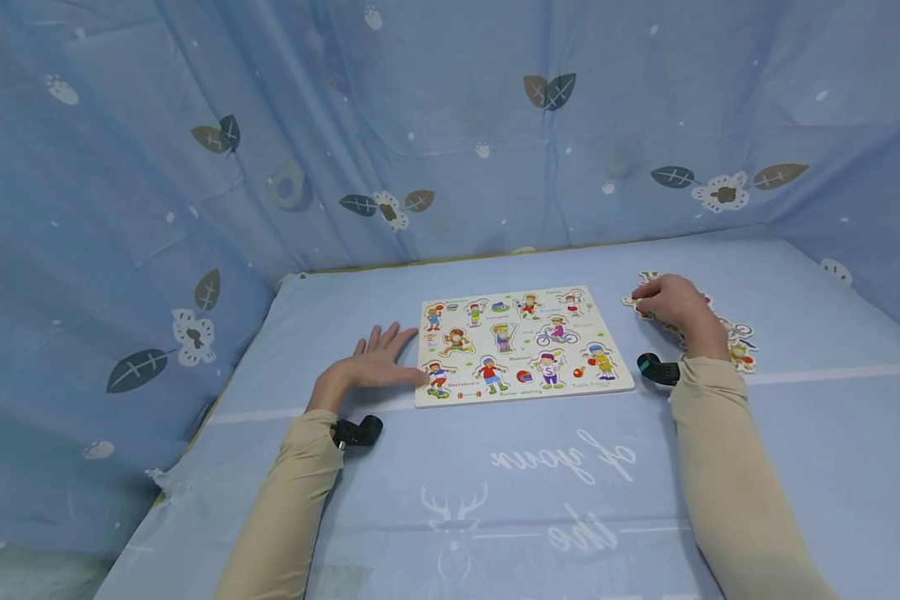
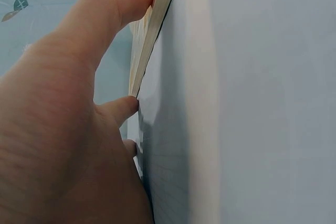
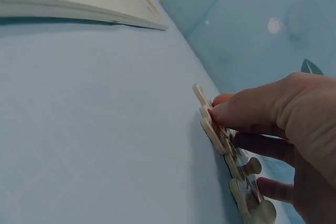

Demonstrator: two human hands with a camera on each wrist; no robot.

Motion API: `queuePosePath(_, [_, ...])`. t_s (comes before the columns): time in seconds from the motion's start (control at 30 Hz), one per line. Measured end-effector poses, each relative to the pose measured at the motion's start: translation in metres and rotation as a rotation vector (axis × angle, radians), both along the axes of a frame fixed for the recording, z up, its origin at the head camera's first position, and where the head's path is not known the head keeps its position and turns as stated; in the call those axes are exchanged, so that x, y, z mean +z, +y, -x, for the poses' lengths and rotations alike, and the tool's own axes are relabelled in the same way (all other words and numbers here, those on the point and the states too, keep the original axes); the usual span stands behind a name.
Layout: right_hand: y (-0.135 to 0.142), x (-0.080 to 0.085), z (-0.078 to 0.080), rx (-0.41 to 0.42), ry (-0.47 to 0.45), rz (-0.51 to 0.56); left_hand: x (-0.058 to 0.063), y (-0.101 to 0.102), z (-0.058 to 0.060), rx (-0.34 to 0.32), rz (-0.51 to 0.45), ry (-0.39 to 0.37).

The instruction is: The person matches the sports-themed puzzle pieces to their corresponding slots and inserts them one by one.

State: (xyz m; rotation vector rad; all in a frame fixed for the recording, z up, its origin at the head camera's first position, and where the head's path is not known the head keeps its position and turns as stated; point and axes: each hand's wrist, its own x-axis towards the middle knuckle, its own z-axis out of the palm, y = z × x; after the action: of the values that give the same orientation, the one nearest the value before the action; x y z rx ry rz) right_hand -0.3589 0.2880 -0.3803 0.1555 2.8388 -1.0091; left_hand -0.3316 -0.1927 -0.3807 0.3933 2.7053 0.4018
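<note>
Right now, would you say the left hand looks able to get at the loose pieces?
Probably not easily: the board lies between the left hand and the loose pieces, and the right hand partly covers them.

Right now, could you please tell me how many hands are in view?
2: the left hand touches the puzzle board at its left edge, and the right hand is at the loose pieces beyond the board's right side.

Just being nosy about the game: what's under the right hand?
Puzzle pieces, some overlapping, show under and beside the right hand. In the head view, the hand covers whatever lies directly beneath it.
</note>
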Motion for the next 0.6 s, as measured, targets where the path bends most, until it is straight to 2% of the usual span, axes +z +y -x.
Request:
queuePosePath(0.2, [0.0020,-0.0018,0.0002,0.013,0.025,-0.019,-0.0007,-0.0002,0.0011,-0.005,0.003,0.003])
queuePosePath(0.6, [0.0001,-0.0005,0.0012,0.017,0.015,-0.054,-0.0002,-0.0002,0.0006,-0.003,0.008,0.004])
